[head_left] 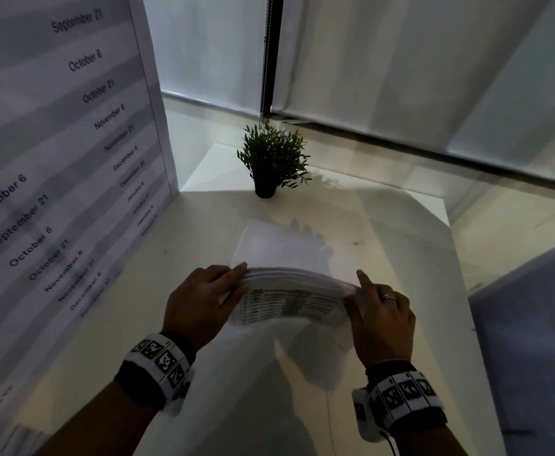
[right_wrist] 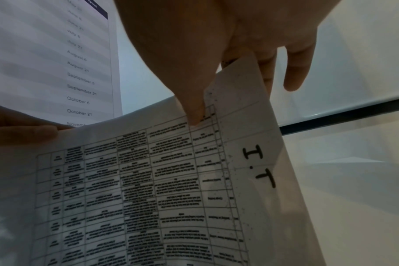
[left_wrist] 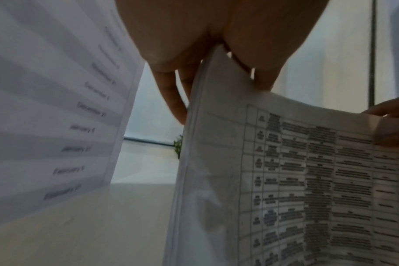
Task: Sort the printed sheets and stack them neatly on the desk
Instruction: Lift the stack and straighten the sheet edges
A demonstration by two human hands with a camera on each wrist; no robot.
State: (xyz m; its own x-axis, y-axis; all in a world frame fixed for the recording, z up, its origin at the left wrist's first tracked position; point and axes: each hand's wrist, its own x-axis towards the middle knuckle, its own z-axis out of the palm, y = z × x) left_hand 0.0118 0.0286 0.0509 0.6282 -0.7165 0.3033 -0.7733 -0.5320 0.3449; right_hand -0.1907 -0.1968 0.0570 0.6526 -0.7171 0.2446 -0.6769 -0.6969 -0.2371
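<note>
A stack of printed sheets (head_left: 290, 297) with a dense table on its near face stands on edge on the white desk (head_left: 170, 291), bowed between both hands. My left hand (head_left: 203, 299) grips its left edge, thumb on the near face, fingers behind. My right hand (head_left: 381, 311) grips the right edge, index finger raised. The left wrist view shows the stack (left_wrist: 285, 180) pinched by the left hand (left_wrist: 216, 59). In the right wrist view the right hand (right_wrist: 228, 72) pinches the sheet (right_wrist: 148, 180), which bears a handwritten "I.T". A blank sheet (head_left: 269, 241) lies flat behind.
A large printed panel (head_left: 55, 143) listing dates stands upright along the desk's left side. A small potted plant (head_left: 269, 159) sits at the desk's far end. Window blinds (head_left: 401, 60) rise behind it. The desk's right edge (head_left: 460, 274) drops off beside a bluish surface (head_left: 532, 324).
</note>
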